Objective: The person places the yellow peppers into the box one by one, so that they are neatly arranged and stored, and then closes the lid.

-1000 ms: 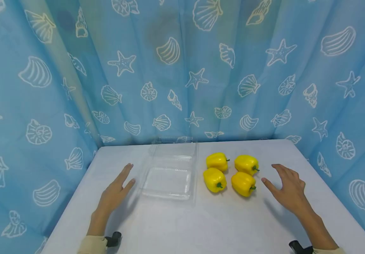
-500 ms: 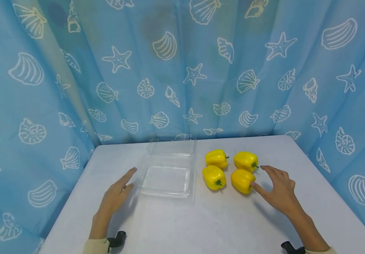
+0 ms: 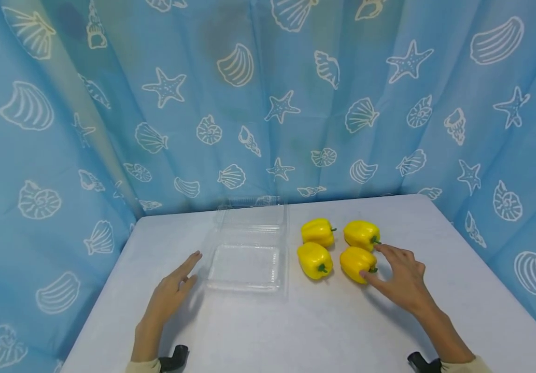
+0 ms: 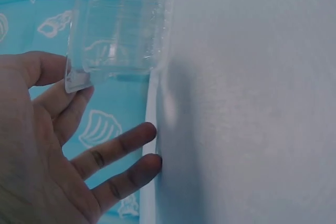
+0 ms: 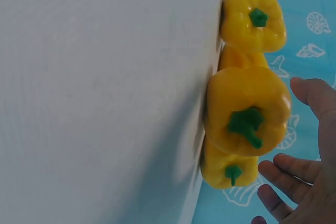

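Several yellow bell peppers with green stems lie grouped right of centre in the head view. My right hand (image 3: 400,280) is beside the front right pepper (image 3: 355,263), thumb and fingers spread apart. Its thumb overlaps that pepper's stem end, and its index fingertip is by the back right pepper (image 3: 361,234). In the right wrist view a gap shows between the thumb and the nearest pepper (image 5: 247,111). A clear plastic clamshell container (image 3: 244,286) lies opened out left of the peppers. My left hand (image 3: 167,295) is just left of it, fingers extended, overlapping its corner in the left wrist view.
The two left peppers, one behind (image 3: 316,232) and one in front (image 3: 313,260), are between the container and the right-hand pair. A white-covered table (image 3: 268,331) bears everything. Behind it and at the sides hangs a blue curtain (image 3: 268,67) with shell prints.
My right hand has moved left and in to the right-hand peppers. My left hand has shifted slightly toward the container. The peppers and container stay in place; the head view has tilted a little.
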Demonstrator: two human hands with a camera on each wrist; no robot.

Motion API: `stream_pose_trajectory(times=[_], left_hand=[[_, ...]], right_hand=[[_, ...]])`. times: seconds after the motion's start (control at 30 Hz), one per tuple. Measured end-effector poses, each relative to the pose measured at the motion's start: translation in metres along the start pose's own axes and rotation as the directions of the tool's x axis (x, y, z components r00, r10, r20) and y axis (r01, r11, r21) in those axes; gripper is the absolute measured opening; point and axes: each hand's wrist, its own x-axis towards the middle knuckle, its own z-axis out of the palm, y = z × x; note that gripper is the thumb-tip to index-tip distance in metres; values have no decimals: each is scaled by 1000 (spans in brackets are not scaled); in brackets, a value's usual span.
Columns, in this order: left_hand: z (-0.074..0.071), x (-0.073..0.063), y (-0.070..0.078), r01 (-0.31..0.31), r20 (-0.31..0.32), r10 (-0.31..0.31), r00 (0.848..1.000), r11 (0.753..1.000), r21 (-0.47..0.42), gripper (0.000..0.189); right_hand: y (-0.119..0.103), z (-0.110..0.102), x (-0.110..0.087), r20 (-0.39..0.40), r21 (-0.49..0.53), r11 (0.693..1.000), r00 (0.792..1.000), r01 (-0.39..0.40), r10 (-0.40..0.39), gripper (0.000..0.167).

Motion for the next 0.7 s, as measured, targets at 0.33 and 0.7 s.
stream_pose_trajectory(times=[0.33,0.7], left_hand=[[2,1,-3,-71,-39,71,997,997,-6,51],[5,-1,-5,-64,-56,63,996,998,-9,50]], right_hand=[[0,8,6,-33,-11,999,999,38,-38,83],[-1,13,8,-91,-49,993,989,109,-113,74]])
